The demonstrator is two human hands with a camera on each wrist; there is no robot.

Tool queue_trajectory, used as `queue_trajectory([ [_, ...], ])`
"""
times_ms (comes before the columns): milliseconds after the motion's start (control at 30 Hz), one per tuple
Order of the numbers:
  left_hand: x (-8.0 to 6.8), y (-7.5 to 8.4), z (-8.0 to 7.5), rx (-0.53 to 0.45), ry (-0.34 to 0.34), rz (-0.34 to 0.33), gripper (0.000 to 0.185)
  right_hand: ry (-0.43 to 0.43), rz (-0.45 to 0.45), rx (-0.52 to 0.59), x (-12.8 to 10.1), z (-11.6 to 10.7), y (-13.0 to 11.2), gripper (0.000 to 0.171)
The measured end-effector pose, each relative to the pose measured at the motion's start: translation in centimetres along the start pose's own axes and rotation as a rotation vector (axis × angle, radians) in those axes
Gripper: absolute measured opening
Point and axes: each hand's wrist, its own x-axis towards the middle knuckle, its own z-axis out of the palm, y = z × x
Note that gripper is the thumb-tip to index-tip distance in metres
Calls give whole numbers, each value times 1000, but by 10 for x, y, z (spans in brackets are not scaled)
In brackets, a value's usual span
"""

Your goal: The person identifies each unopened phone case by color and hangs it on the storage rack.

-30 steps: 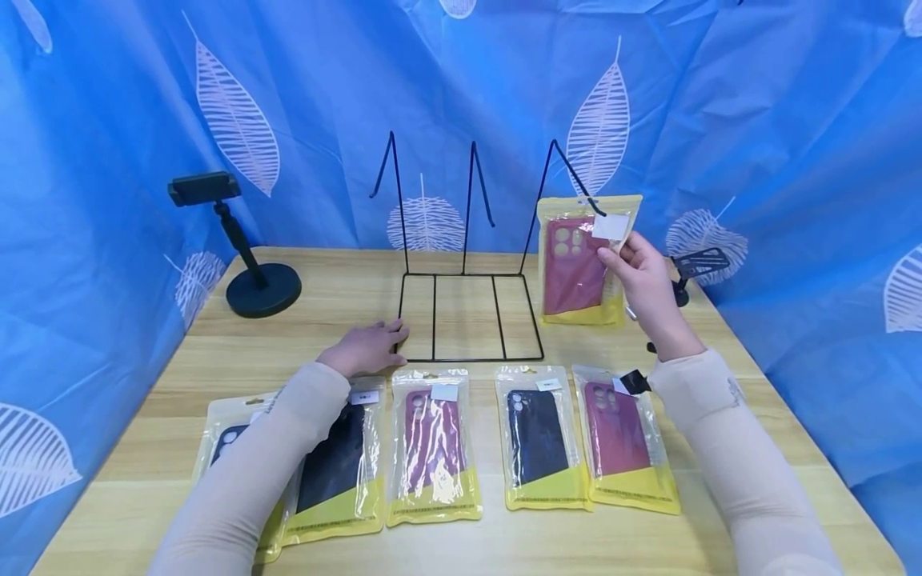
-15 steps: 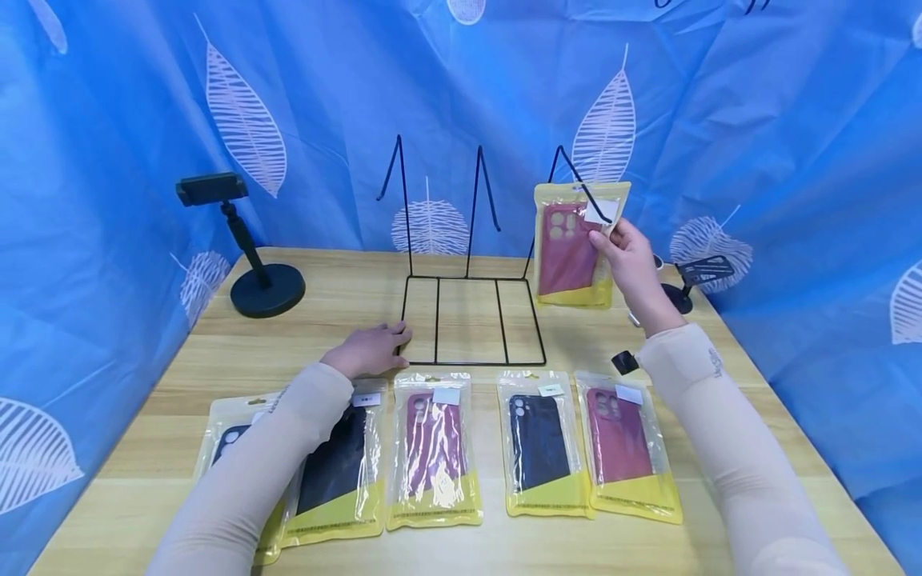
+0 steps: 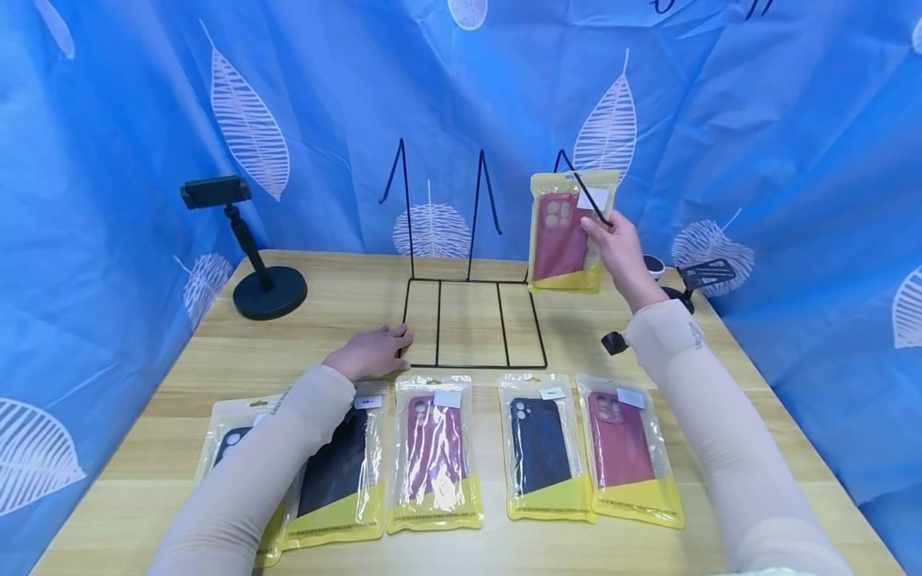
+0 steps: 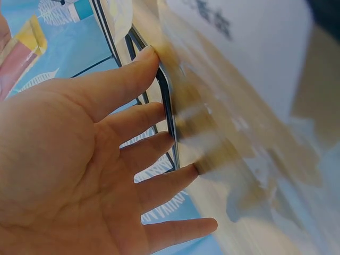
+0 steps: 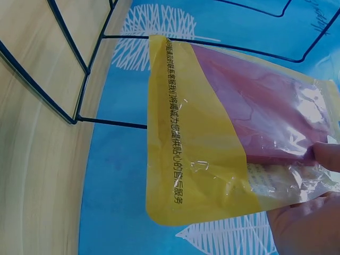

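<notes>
1. Head view: right hand (image 3: 621,254) pinches a packaged red phone case (image 3: 564,232), raised at the rightmost hook (image 3: 585,188) of the wire rack (image 3: 471,320).
2. Left hand (image 3: 370,352), fingers straight, presses the rack base on the table (image 3: 324,304).
3. Step judged: hanging the package.
4. Next move requires aligning its top hole with the hook tip.

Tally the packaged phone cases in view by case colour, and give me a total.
Red cases: 3 — one held up in the right hand at the wire rack's right hook, two flat on the table.
Black cases: 3 — all flat on the table, two partly under the left forearm.
Total: 6
</notes>
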Motion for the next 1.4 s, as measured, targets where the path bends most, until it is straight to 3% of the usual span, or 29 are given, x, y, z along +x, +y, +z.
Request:
queue_trajectory([
  [200,-1,0,1,-1,2,6,65,-28,41,56,11,5,0,43],
  [433,0,0,0,9,13,9,64,-7,15,87,23,11,-2,25],
  [1067,0,0,-2,-4,6,0,64,-4,82,69,48,14,-1,28],
  [1167,0,0,-1,0,3,-1,64,-26,105,72,50,14,0,35],
  [1300,1,0,0,9,1,-3,65,-44,113,60,51,13,4,57],
  [1400,1,0,0,11,-2,-9,65,-54,110,72,50,12,10,62],
])
